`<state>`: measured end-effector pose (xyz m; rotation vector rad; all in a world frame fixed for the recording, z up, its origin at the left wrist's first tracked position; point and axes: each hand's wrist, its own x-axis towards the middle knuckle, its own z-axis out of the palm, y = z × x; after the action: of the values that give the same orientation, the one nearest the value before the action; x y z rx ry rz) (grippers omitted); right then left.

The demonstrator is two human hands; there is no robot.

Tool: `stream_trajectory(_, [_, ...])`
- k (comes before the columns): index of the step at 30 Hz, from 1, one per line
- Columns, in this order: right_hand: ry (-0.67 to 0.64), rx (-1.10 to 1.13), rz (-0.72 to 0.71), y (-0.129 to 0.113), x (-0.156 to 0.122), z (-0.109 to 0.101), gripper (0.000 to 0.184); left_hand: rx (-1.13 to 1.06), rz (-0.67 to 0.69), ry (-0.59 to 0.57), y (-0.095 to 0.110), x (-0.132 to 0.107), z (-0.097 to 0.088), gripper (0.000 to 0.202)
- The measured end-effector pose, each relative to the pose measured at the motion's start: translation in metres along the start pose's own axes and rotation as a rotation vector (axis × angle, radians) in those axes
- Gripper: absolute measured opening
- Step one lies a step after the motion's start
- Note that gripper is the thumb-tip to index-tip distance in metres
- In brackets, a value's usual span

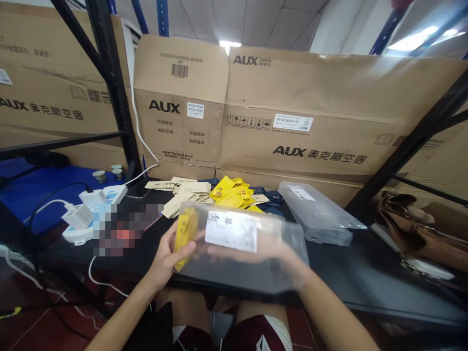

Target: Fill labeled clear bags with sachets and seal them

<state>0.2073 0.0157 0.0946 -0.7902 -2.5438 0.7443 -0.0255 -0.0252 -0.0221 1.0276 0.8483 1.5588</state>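
Observation:
A clear plastic bag point(241, 263) with a white label point(231, 231) is held over the front edge of the black table point(365, 278). My right hand point(266, 258) is inside or behind the bag, seen blurred through the plastic. My left hand point(170, 256) pinches a yellow packet point(185, 234) at the bag's left opening, thumb on top. Farther back on the table lies a heap of yellow packets point(232, 194) and beige packets point(185, 192).
A second clear bag point(316, 212) lies at the right. A white power strip with chargers point(86, 209) sits at the left, cables trailing down. AUX cardboard boxes point(292, 122) line the back. Black rack posts point(109, 83) stand left and right; a brown bag point(413, 229) rests at far right.

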Motion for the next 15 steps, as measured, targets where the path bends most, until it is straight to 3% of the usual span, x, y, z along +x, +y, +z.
stream_trajectory(2, [0.035, 0.158, -0.021, 0.021, 0.003, -0.024, 0.038, -0.083, 0.000, 0.157, 0.005, 0.003, 0.005, 0.055])
stream_trajectory(3, [0.169, 0.208, -0.032, 0.033, 0.005, -0.035, 0.040, -0.136, 0.011, 0.246, 0.007, 0.005, 0.007, 0.054])
stream_trajectory(5, [0.561, 0.133, -0.059, 0.058, 0.010, -0.049, 0.032, -0.246, 0.036, 0.389, 0.011, 0.009, 0.010, 0.050])
stream_trajectory(6, [0.654, 0.045, -0.085, 0.070, 0.013, -0.052, 0.031, -0.294, 0.043, 0.435, 0.013, 0.012, 0.010, 0.047])
stream_trajectory(7, [0.668, -0.055, -0.113, 0.080, 0.015, -0.053, 0.037, -0.329, 0.041, 0.460, 0.014, 0.014, 0.010, 0.044])
stream_trajectory(10, [0.387, -0.301, -0.162, 0.099, 0.024, -0.046, 0.060, -0.356, -0.003, 0.432, 0.014, 0.016, 0.007, 0.041])
stream_trajectory(12, [0.262, -0.367, -0.124, 0.102, 0.030, -0.043, 0.058, -0.332, -0.041, 0.382, 0.014, 0.014, 0.007, 0.045])
stream_trajectory(15, [0.287, -0.355, -0.060, 0.094, 0.033, -0.043, 0.045, -0.286, -0.067, 0.337, 0.013, 0.010, 0.007, 0.051])
